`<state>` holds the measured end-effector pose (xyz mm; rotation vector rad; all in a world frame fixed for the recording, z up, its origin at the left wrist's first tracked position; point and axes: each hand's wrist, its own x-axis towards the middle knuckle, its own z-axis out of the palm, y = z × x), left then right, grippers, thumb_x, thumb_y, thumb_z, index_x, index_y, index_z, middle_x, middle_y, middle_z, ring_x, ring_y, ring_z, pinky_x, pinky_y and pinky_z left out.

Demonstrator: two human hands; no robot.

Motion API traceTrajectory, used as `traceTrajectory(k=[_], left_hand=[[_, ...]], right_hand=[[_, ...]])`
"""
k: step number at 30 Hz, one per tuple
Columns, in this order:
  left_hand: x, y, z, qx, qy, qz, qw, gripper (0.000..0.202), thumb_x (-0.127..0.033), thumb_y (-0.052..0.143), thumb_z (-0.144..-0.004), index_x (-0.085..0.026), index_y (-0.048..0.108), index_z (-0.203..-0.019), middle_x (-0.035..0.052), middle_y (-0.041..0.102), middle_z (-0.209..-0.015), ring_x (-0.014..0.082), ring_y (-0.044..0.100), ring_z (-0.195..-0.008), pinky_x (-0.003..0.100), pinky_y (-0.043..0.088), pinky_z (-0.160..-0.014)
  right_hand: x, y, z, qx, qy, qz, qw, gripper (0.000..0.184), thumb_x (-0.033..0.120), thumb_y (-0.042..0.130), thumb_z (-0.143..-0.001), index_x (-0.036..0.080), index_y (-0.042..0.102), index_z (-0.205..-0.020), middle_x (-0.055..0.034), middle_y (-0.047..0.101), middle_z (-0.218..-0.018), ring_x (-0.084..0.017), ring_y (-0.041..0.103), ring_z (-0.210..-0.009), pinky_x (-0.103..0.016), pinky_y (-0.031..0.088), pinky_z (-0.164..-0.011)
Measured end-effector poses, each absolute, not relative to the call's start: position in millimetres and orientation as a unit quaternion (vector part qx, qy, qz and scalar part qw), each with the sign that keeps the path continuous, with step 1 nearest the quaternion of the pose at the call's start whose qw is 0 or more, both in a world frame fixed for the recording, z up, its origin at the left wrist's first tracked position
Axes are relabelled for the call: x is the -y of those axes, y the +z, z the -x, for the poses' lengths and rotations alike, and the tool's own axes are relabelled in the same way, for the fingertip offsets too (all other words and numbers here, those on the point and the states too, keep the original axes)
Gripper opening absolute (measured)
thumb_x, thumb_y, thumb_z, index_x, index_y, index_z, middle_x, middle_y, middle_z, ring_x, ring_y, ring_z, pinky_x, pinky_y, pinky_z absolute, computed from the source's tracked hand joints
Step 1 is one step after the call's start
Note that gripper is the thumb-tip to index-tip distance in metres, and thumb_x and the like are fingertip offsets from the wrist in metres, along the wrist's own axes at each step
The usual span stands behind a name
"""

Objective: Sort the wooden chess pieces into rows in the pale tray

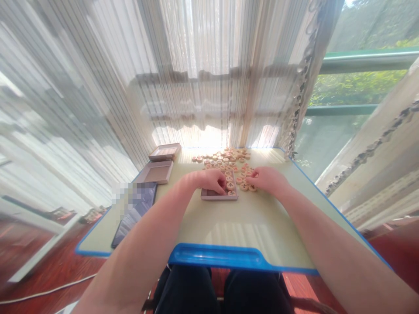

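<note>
My left hand (pixel 214 180) reaches down into a shallow cardboard box (pixel 219 198), its fingers closed and pointing at the box floor. Whatever they may pinch is hidden. Along the box's right side runs a column of round wooden Chinese chess pieces (pixel 231 186) with black characters. Just right of the box, my right hand (pixel 266 179) has its thumb and fingers closed at a loose Chinese chess piece (pixel 249 179), which they partly cover. More loose pieces (pixel 244 186) lie flat around those fingertips.
Many Chinese chess pieces (pixel 225 156) spread across the table's far side. Two other shallow boxes (pixel 159 172) (pixel 165 151) sit at the back left. A dark tablet (pixel 137 213) lies by the left edge. A blue tray (pixel 218 255) lines the table's front. Sheer curtains (pixel 203 100) hang behind.
</note>
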<state>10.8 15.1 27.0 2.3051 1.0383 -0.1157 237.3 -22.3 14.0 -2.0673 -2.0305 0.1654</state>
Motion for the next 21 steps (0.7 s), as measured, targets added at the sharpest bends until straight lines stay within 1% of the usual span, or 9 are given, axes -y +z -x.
traceTrajectory(k=[5,7,10,13,16,18,21], left_hand=[[-17.1,22.4,-9.9,-0.398,-0.027,-0.862,0.312,0.013,-0.026,0.060,-0.060,-0.018,0.059,-0.070,-0.0027,0.057,-0.066,0.0106,0.050,-0.063,0.020,0.037,-0.053],[-18.8,20.5,-9.9,-0.400,-0.012,-0.861,0.313,0.013,-0.023,0.056,-0.059,-0.018,0.058,-0.071,-0.0032,0.057,-0.065,0.0105,0.050,-0.062,0.020,0.037,-0.053],[-20.8,19.4,-11.3,-0.421,0.040,-0.856,0.298,0.016,-0.025,0.053,-0.061,-0.018,0.059,-0.074,-0.0024,0.058,-0.068,0.0114,0.051,-0.063,0.021,0.038,-0.053],[-20.6,21.2,-14.5,-0.442,0.135,-0.851,0.248,0.017,-0.027,0.051,-0.064,-0.017,0.060,-0.075,-0.0016,0.058,-0.069,0.0120,0.052,-0.065,0.022,0.038,-0.055],[-18.5,23.7,-17.3,-0.453,0.205,-0.845,0.199,0.017,-0.027,0.050,-0.066,-0.016,0.060,-0.074,-0.0016,0.059,-0.071,0.0117,0.051,-0.066,0.022,0.038,-0.057],[-17.5,24.1,-18.0,-0.456,0.217,-0.845,0.177,0.017,-0.027,0.050,-0.067,-0.016,0.060,-0.074,-0.0016,0.060,-0.072,0.0116,0.051,-0.065,0.023,0.038,-0.057],[-18.2,21.7,-17.0,-0.453,0.209,-0.855,0.139,0.015,-0.026,0.049,-0.068,-0.017,0.059,-0.074,-0.0013,0.060,-0.072,0.0121,0.051,-0.065,0.023,0.038,-0.058]], right_hand=[[21.5,12.4,-238.7,0.698,0.047,0.706,0.108,0.038,0.057,0.055,-0.067,0.022,0.068,-0.074,-0.0069,0.068,-0.080,-0.021,0.059,-0.071,-0.028,0.037,-0.056],[21.5,12.5,-238.0,0.698,0.045,0.706,0.105,0.038,0.057,0.054,-0.068,0.022,0.068,-0.074,-0.0074,0.068,-0.082,-0.022,0.059,-0.073,-0.028,0.037,-0.057],[22.0,12.6,-236.3,0.704,0.050,0.702,0.099,0.040,0.060,0.054,-0.066,0.023,0.067,-0.074,-0.0070,0.068,-0.082,-0.023,0.059,-0.075,-0.029,0.036,-0.056],[22.5,12.3,-235.1,0.707,0.056,0.698,0.093,0.043,0.062,0.053,-0.066,0.022,0.067,-0.074,-0.0070,0.068,-0.079,-0.023,0.059,-0.074,-0.029,0.035,-0.055],[22.8,11.8,-234.8,0.710,0.048,0.695,0.103,0.044,0.061,0.051,-0.068,0.023,0.067,-0.082,-0.0069,0.068,-0.083,-0.024,0.059,-0.076,-0.029,0.034,-0.055],[23.0,11.9,-234.7,0.710,0.041,0.694,0.109,0.043,0.059,0.051,-0.069,0.024,0.066,-0.087,-0.0064,0.068,-0.086,-0.024,0.059,-0.078,-0.029,0.034,-0.055],[23.6,13.0,-234.4,0.713,0.045,0.693,0.100,0.040,0.057,0.051,-0.069,0.023,0.067,-0.083,-0.0064,0.068,-0.085,-0.023,0.059,-0.078,-0.028,0.033,-0.055]])
